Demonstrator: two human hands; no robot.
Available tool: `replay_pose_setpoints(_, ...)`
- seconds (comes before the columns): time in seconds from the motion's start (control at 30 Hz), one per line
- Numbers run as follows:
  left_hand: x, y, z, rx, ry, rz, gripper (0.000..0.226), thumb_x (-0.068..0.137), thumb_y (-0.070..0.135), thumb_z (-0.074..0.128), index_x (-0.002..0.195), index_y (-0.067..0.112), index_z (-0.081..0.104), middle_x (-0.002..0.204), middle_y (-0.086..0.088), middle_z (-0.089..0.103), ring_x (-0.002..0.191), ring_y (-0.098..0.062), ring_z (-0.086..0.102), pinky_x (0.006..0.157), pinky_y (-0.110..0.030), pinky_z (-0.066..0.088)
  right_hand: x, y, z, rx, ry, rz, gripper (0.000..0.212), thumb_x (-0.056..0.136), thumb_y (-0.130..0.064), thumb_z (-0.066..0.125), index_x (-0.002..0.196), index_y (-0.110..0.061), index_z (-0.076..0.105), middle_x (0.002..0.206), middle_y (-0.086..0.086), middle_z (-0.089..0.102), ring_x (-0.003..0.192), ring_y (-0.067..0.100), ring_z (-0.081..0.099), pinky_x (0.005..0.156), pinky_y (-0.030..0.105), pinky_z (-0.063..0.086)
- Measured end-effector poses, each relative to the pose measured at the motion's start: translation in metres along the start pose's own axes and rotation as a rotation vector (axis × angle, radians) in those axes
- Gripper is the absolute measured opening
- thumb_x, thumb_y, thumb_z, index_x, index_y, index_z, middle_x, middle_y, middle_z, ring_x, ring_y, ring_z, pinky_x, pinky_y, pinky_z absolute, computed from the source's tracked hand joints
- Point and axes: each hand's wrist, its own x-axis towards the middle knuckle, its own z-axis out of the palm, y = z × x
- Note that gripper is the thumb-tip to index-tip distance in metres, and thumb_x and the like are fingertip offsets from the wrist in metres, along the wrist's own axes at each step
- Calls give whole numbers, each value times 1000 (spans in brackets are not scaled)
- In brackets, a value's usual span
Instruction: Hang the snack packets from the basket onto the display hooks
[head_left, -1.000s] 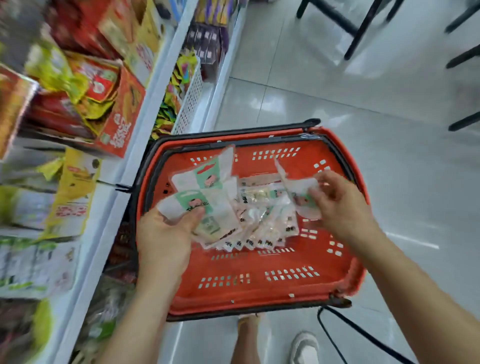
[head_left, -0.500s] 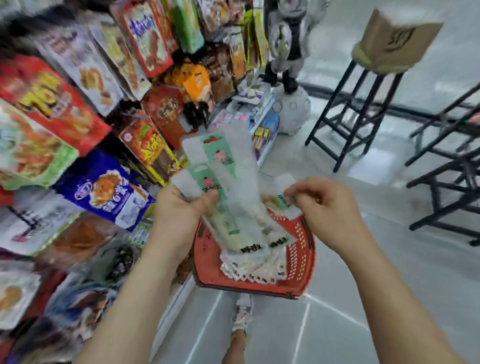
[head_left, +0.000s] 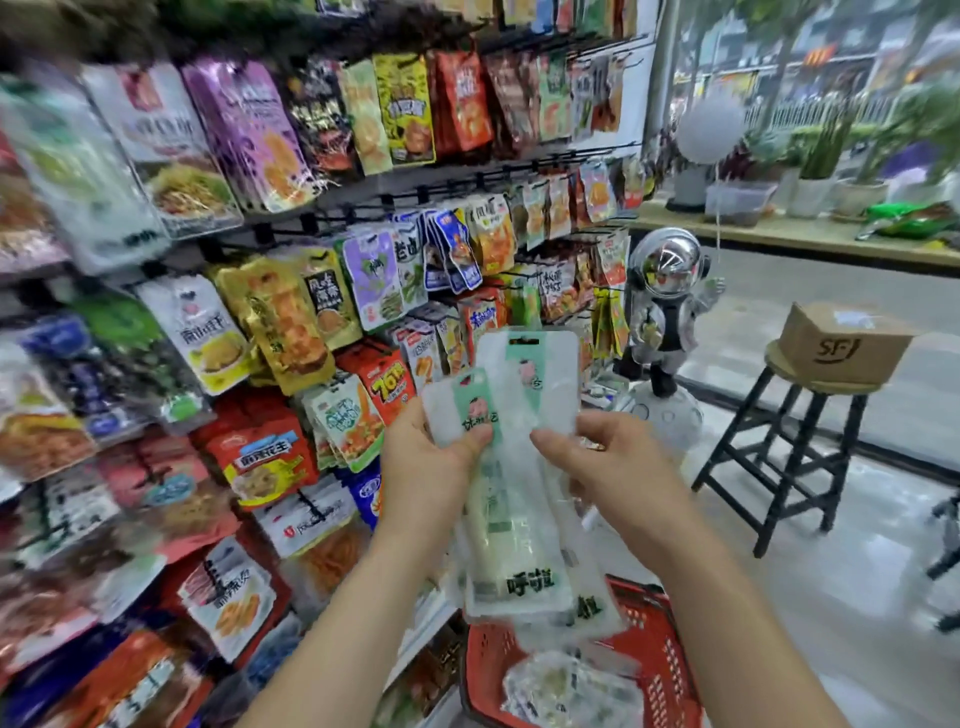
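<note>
Left hand (head_left: 428, 467): I pinch flat, see-through snack packets (head_left: 511, 545).
Right hand (head_left: 623, 473): pinches them too.
Floor (head_left: 857, 597): shiny, grey.
Basket (head_left: 660, 654): red plastic, full of holes.

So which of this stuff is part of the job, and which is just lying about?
Job: white-and-green packets held by left hand and right hand; red basket; display hooks.
Lying about: cardboard box, black stool, astronaut figure, potted plants.
</note>
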Motion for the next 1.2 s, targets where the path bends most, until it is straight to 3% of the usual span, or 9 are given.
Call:
replay_pose_setpoints(0.13,11,15,-26,34,144,80,29,88,0,65,109,21,62,97,7,71,85,-8,69,64,-21,57,12,-11,34,25,-98,-56,10,93,-20,63,96,-25,72,91,-8,75,79,8,70,67,26,54)
replay_pose_setpoints(0.3,30,33,-76,-38,214,87,32,90,-2,60,97,28,63,98,4,73,94,-20,69,81,-43,57,27,-25,81,149,-247,-66,15,96,-13,56,97,-20,69,71,-18,69,55,-5,58,49,8,40)
replay_pose_setpoints(0.47,52,45,-130,-257,229,51,29,94,-7,51,105,18,63,96,1,73,91,-22,69,78,-38,57,50,-36,136,273,-331,9,37,84,-36,71,97,-1,68,102,29,67,75,34,59,69,40,48)
replay_pose_setpoints(0.6,59,59,-162,-299,270,128,33,93,-9,50,101,20,62,89,8,74,85,-12,69,78,-31,57,64,-52,172,318,-390,-1,13,86,-16,62,85,-4,67,77,6,73,64,18,68,56,26,55)
replay_pose_setpoints(0.67,59,64,-179,-208,320,190,32,93,-6,53,97,24,62,84,15,73,81,-6,70,68,-24,57,68,-62,191,182,-438,-106,8,90,-7,62,91,-9,70,83,0,75,73,17,71,61,24,56)
replay_pose_setpoints(0.8,65,73,-206,-71,407,275,28,92,0,58,96,28,61,87,16,73,83,-4,69,66,-19,53,84,-80,228,-30,-416,-265,11,91,-16,66,98,-15,74,93,0,76,85,18,73,74,38,59)
replay_pose_setpoints(0.93,80,87,-234,-34,400,294,24,93,4,59,100,27,63,91,11,74,86,-10,70,71,-30,56,107,-94,247,-52,-359,-321,8,90,-17,67,92,-17,74,84,-6,76,75,11,71,64,27,57)
replay_pose_setpoints(1.1,110,114,-266,134,424,372,49,88,-3,64,110,40,56,99,12,71,89,-9,70,69,-27,57,151,-108,254,-38,-333,-385,35,87,-15,71,112,-34,57,104,-11,71,90,7,70,77,36,59)
replay_pose_setpoints(1.2,129,134,-270,352,346,443,69,88,-6,61,122,52,49,129,30,50,122,9,46,84,-7,45,180,-116,249,-8,-371,-451,52,87,-12,70,120,-44,44,114,-13,65,94,3,67,75,28,59)
